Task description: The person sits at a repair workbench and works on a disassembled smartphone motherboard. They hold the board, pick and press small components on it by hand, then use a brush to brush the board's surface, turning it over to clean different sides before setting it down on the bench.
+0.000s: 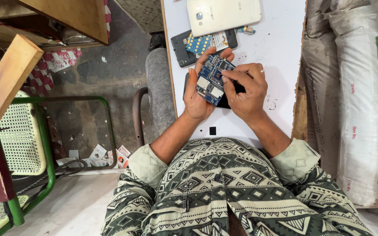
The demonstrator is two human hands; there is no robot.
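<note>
My left hand (196,97) cradles a blue phone circuit board (212,79) with silver shields, fingers curled round its far edge. My right hand (246,89) rests on the board's right side, thumb and forefinger pinched at a small part near its top right. A ring sits on one right finger. Both hands hover over a white table (276,48). A dark phone body (224,103) lies under the hands, mostly hidden.
A white phone back (222,15) lies at the table's far end, beside a dark opened phone frame (184,49) with a patterned card on it. White sacks (359,109) stand to the right. A green metal chair (31,144) and wooden beam are left.
</note>
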